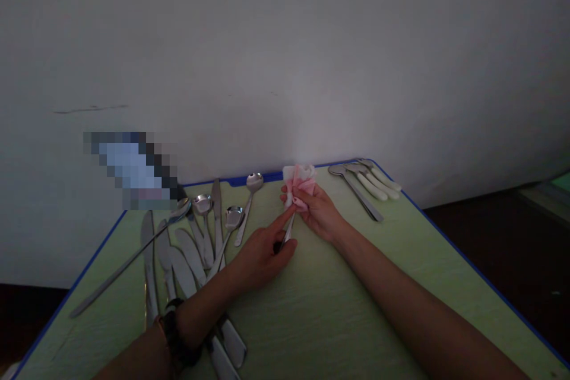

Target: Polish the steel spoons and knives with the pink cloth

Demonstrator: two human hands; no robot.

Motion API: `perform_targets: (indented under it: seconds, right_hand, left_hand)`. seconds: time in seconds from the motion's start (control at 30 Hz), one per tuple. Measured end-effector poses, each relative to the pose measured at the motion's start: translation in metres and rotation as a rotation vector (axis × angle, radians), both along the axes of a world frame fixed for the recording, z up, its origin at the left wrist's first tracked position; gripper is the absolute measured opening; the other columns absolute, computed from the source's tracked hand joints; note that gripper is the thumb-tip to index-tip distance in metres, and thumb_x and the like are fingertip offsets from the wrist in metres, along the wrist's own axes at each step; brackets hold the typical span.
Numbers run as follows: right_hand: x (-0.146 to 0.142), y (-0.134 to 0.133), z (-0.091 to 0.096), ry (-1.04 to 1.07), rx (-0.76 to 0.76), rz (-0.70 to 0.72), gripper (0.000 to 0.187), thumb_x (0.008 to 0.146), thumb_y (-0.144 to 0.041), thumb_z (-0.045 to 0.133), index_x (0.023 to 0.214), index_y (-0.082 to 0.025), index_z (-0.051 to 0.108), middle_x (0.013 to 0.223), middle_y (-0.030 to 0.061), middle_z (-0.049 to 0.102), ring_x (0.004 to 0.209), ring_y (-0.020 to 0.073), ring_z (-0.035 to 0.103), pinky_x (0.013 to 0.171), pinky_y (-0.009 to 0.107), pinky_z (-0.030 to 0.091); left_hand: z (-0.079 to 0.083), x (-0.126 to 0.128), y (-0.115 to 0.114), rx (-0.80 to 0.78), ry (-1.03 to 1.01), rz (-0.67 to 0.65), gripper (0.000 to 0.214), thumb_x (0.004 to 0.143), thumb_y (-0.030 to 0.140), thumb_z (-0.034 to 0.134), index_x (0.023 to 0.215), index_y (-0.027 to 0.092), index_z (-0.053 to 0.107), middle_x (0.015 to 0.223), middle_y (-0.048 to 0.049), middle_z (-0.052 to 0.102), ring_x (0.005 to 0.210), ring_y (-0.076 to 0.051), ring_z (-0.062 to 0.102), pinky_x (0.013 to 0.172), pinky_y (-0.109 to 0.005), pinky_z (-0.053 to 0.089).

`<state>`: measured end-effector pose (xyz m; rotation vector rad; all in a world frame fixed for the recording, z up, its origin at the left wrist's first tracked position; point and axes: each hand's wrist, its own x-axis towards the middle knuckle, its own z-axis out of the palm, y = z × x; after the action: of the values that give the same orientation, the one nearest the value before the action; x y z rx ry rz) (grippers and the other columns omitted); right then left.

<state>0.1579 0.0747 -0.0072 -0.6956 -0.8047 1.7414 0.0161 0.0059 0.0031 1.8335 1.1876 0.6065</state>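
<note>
My left hand (260,255) is closed around the metal handle (290,228) of a piece of cutlery, its index finger stretched toward the cloth. The far end of that piece is hidden, so I cannot tell its kind. A pink and white cloth (303,178) is bunched in my right hand (324,214), fingers closed, wrapped around the hidden end. Left of my hands lie a round-bowled spoon (255,180), a square-bowled spoon (234,217) and several table knives (182,270). My left forearm covers part of the knives.
At the right back, a metal spoon (356,193) lies beside several white-handled forks (371,185). A long-handled spoon (124,266) rests at the table's left side. Behind it a blurred-out phone-like object (131,166) leans near the wall (285,59). The green table (329,314) has a blue edge.
</note>
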Motion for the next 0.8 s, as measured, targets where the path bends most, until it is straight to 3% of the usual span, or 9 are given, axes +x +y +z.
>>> perform_targets:
  seconds: [0.27,0.47,0.8]
  right_hand:
    - [-0.0031,0.0000,0.0015,-0.046,0.012,0.018,0.018,0.069,-0.029,0.068,0.081,-0.017,0.064,0.073,0.0010,0.068,0.059,0.0112,0.058,0.053,0.023,0.045]
    - [-0.0028,-0.0021,0.0034,-0.061,-0.042,0.022,0.012,0.069,-0.018,0.062,0.080,-0.015,0.066,0.075,0.0029,0.071,0.068,0.0133,0.064,0.059,0.023,0.047]
    - [-0.0028,-0.0020,0.0032,-0.041,-0.048,0.016,0.014,0.069,-0.014,0.059,0.080,-0.015,0.067,0.074,0.0027,0.071,0.065,0.0125,0.064,0.062,0.023,0.049]
  left_hand:
    - [-0.0007,0.0018,-0.0011,-0.016,-0.121,0.052,0.075,0.085,0.019,0.044,0.147,0.012,0.002,0.058,0.0081,0.046,0.047,-0.009,0.037,0.047,-0.020,0.027]
    - [-0.0022,0.0004,-0.0005,-0.008,-0.073,0.018,0.066,0.085,0.020,0.044,0.145,0.013,0.017,0.057,0.0082,0.045,0.048,-0.008,0.038,0.049,-0.020,0.028]
    - [-0.0031,0.0013,-0.0003,-0.002,-0.057,0.020,0.066,0.085,0.020,0.044,0.145,0.015,0.018,0.057,0.0092,0.042,0.049,-0.008,0.038,0.049,-0.020,0.027]
